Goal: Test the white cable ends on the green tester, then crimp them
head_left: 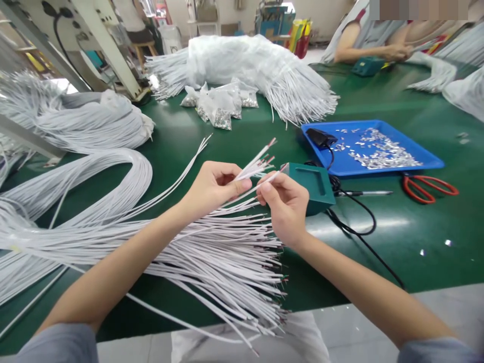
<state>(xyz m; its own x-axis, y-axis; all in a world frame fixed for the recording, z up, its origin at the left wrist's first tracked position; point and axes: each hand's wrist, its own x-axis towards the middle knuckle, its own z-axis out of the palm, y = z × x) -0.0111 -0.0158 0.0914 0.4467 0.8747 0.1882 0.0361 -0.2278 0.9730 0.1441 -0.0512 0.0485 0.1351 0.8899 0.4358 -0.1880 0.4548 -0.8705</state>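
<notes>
From my remote seat I'm watching the left hand [223, 186] holding a small handful of white cables [257, 164], thumb pressing against curled fingers, stripped ends fanning out toward the right. The right hand [285, 206] is closing thumb and forefinger on a single cable [269, 179] near its tip — there's hardly any gap in that pinch. Both are hanging over the near part of the table, just above a spread bundle [227, 252] of the same cables.

I'm judging this as a step of singling out one end from the handful; the next move, to my mind, is calling for a light fingertip hold and for separating that end from its neighbours.

The teal box [315, 181] is sitting right behind the right hand — I'm reckoning it the main obstacle, with a black cord [375, 222] looping beside it. Farther right, a blue tray [340, 164] is holding small metallic pieces [381, 151], and red-handled scissors [407, 186] are lying beside its near edge. Across the table, a co-worker's hands [397, 53] are working well apart.
</notes>
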